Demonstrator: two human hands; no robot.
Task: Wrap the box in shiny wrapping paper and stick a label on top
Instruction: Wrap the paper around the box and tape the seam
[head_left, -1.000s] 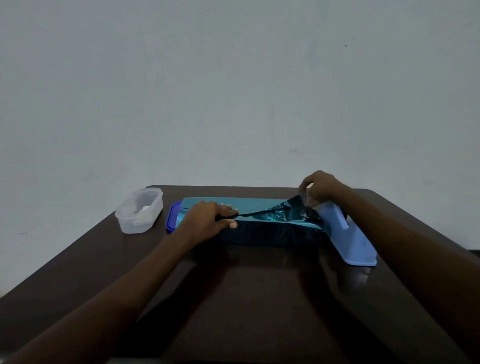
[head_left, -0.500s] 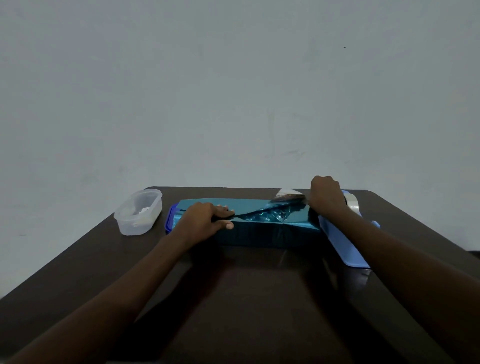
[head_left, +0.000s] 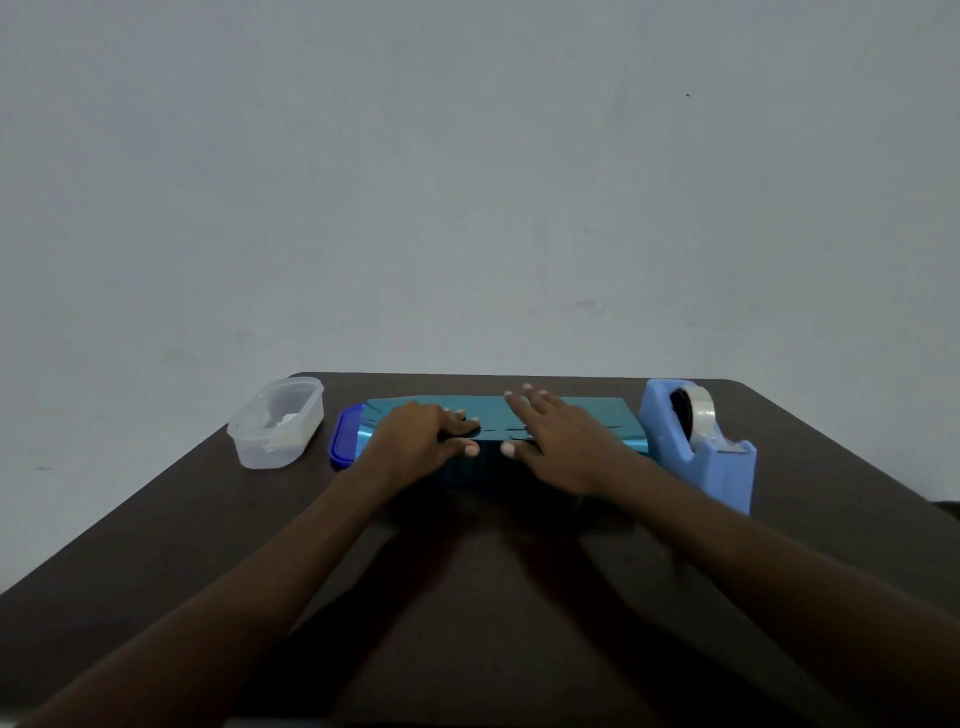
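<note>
Both hands sit on top of the wrapped box (head_left: 498, 431), close together near its middle; left hand (head_left: 415, 441) lies palm-down over the left half, fingers bent over the top along the paper seam, thumb down the near face, gripping the package; right hand (head_left: 556, 436) is flat, fingers straight and spread, pressing the paper down on the right half, thumb on the near edge; the two thumbs nearly meet but stay apart.

Box is long and low, lying crosswise toward the far edge of the dark brown table (head_left: 467, 597); shiny teal wrapping paper (head_left: 597, 421) covers top and near face; a dark jagged seam line runs along the top between the hands; paper looks creased at the left end; near face reads darker, in shadow.

Blue lid (head_left: 343, 436) pokes out from under the package at its left end, touching it; clear plastic tub (head_left: 275, 428) stands just left of that, apart, pale contents inside, too blurred to identify; blue tape dispenser (head_left: 711, 457) with a clear tape roll (head_left: 698, 415) stands just beside the box's right end; plain grey wall (head_left: 467, 182) behind; both forearms cross the table and hide parts of the box's near face.
</note>
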